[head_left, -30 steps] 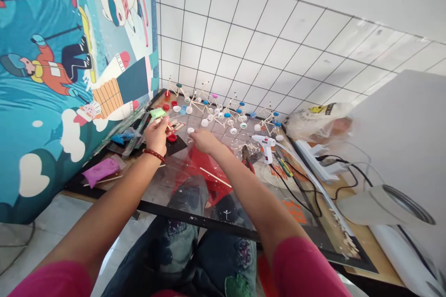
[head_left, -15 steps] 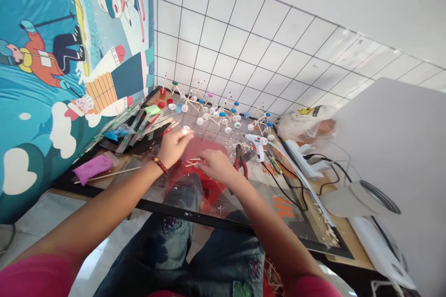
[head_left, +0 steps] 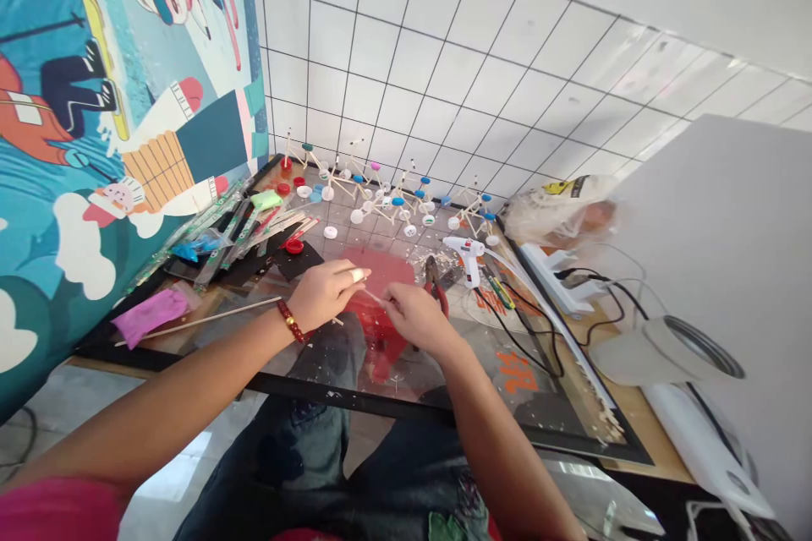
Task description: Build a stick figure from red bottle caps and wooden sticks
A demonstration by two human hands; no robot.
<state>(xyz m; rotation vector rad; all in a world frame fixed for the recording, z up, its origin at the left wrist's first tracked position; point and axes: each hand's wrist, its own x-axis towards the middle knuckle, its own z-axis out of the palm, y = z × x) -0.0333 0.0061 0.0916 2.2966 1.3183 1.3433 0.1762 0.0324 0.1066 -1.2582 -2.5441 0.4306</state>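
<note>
My left hand [head_left: 325, 294], with a red bead bracelet at the wrist, is closed over the middle of the glass-topped table [head_left: 406, 385]. A white wrap, perhaps a bandage, shows at its fingertips. Close by on the right, my right hand [head_left: 414, 314] pinches a thin pale stick [head_left: 373, 297], whose other end reaches toward my left fingers. Whether my left fingers grip the stick is too small to tell. A short stick piece [head_left: 337, 321] lies below my left hand. Pliers [head_left: 434, 277] with red handles lie beside my right hand.
Stick-and-bottle-cap figures [head_left: 397, 201] stand along the back. A white glue gun [head_left: 466, 255], a cutter [head_left: 500, 289] and black cables are on the right. Sticks, packets, a pink packet [head_left: 152, 314] and a red cap [head_left: 293, 246] lie on the left.
My left hand has moved down, nearer my right hand. A white cap now lies on the table behind them. The stick now spans between my hands, and the view has shifted slightly.
</note>
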